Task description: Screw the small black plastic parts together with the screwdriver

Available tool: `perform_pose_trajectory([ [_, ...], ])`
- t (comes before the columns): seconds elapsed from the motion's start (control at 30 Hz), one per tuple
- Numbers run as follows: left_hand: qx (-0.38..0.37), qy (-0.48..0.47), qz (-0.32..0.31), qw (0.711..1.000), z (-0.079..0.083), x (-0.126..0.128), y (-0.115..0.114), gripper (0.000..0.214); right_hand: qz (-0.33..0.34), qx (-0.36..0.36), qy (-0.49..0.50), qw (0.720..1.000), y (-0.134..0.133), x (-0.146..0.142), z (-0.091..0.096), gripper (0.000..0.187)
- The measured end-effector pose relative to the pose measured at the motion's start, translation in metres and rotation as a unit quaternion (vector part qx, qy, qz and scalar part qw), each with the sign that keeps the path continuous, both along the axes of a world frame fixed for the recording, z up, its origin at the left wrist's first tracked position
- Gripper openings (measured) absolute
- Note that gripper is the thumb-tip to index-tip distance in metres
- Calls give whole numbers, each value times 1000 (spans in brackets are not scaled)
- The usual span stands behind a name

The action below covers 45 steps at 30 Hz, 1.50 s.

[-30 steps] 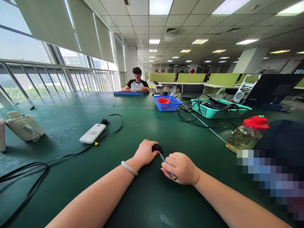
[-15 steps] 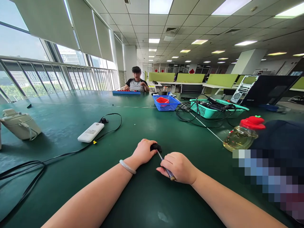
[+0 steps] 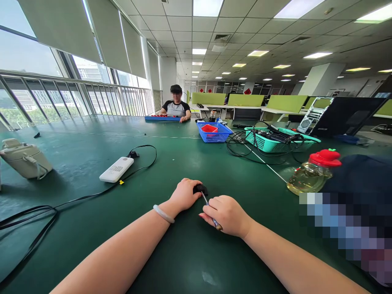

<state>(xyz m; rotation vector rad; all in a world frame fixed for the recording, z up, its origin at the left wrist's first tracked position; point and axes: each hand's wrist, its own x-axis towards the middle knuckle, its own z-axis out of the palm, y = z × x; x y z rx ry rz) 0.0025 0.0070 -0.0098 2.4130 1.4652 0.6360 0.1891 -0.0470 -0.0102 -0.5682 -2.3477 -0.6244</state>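
On the dark green table (image 3: 171,253), my left hand (image 3: 186,193) has its fingers curled round a small black object (image 3: 200,188), whose kind I cannot make out. A pale bangle (image 3: 163,214) circles my left wrist. My right hand (image 3: 228,214) grips a screwdriver (image 3: 217,224) by its handle. The thin metal shaft slants up and to the left, and its tip meets or nearly meets the near side of the black object; exact contact is too small to tell. My left fingers partly hide the black object.
A white power bank (image 3: 116,169) with a black cable (image 3: 88,197) lies left. Ahead stand a blue basket (image 3: 214,136) and a green basket (image 3: 269,145) with cables. A red-lidded bottle (image 3: 309,176) is right, a beige bag (image 3: 26,160) far left. A person (image 3: 176,107) sits opposite.
My right hand and the screwdriver have shifted slightly left, the tip still at the black object. My left hand keeps its hold. The person opposite has lowered a hand to the table.
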Motion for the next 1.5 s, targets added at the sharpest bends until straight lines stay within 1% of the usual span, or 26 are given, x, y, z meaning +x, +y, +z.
perform_pose_trajectory([
  [0.33, -2, -1, 4, 1000, 0, 0, 0, 34, 1, 8, 3, 1000, -1, 2, 3, 36],
  [0.83, -8, -6, 4, 1000, -3, 0, 1, 36, 3, 17, 11, 1000, 0, 2, 1, 36],
  [1.07, -18, -8, 9, 1000, -1, 0, 1, 38, -6, 13, 12, 1000, 1, 3, 1, 37],
  [1.27, -20, -8, 8, 1000, 0, 0, 0, 39, 1, 12, 21, 1000, 0, 2, 3, 36],
  [1.33, -21, -11, 9, 1000, 0, 0, 1, 39, 0, 4, 24, 1000, 0, 2, 4, 35],
  [1.4, -22, -15, 10, 1000, -1, 0, 1, 40, -5, -19, 39, 999, -1, 3, 5, 35],
  [1.5, -26, -19, 9, 999, 0, 0, 1, 40, -7, -93, 90, 992, 1, 8, 7, 34],
])
